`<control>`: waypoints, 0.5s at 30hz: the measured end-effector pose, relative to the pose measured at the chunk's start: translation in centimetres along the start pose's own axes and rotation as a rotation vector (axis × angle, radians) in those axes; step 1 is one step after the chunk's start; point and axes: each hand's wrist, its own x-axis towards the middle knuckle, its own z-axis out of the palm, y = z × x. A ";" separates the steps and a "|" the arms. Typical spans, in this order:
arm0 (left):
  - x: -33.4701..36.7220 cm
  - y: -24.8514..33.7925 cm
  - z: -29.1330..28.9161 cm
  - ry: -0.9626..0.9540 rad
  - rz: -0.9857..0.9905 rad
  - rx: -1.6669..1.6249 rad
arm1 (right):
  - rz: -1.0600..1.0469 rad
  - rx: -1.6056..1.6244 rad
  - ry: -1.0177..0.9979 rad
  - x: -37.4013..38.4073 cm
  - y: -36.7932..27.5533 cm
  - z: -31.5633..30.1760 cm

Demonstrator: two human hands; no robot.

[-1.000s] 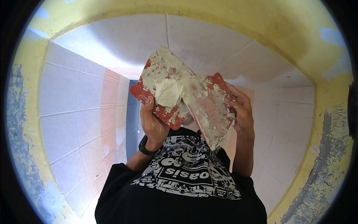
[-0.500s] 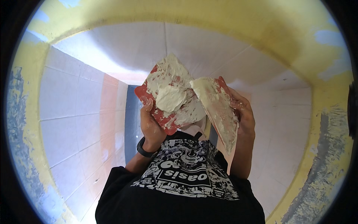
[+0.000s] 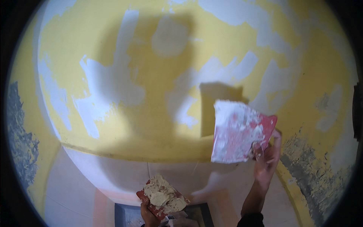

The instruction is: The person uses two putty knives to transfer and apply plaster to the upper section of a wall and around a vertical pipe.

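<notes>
My right hand [image 3: 269, 160] is raised at the right, its fingers closed on the edge of a red putty spreader [image 3: 236, 134]. White filler covers most of the spreader's broad face. Its shadow falls on the yellow wall just left of it; whether the blade touches the wall I cannot tell. Low in the middle, my left hand [image 3: 148, 215] grips a second red putty spreader [image 3: 141, 195] by its near left side. A thick heap of cream filler [image 3: 160, 196] lies on that one. Only part of the left hand shows above the lower edge.
A yellow wall [image 3: 162, 142] with pale filler patches [image 3: 92, 75] rises ahead. Light tiles [image 3: 121, 166] run below it. Grey, rough patches mark the side walls at left [image 3: 22, 143] and right [image 3: 317, 174]. A dark-framed area [image 3: 124, 213] shows at the bottom.
The view has tilted up from the tiles to the yellow wall. The two spreaders, close together before, are now apart: the right one raised at the right, the left one low with its heap.
</notes>
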 end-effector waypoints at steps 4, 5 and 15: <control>-1.0 1.1 1.1 0.069 -0.096 0.044 | -0.438 -0.310 0.065 2.8 -2.0 3.3; -0.9 0.8 -0.2 0.011 -0.080 0.035 | -0.571 -0.506 0.037 3.3 -2.3 3.9; -1.0 0.8 0.7 0.041 -0.044 -0.025 | -1.152 -1.200 -0.291 7.1 -1.9 11.8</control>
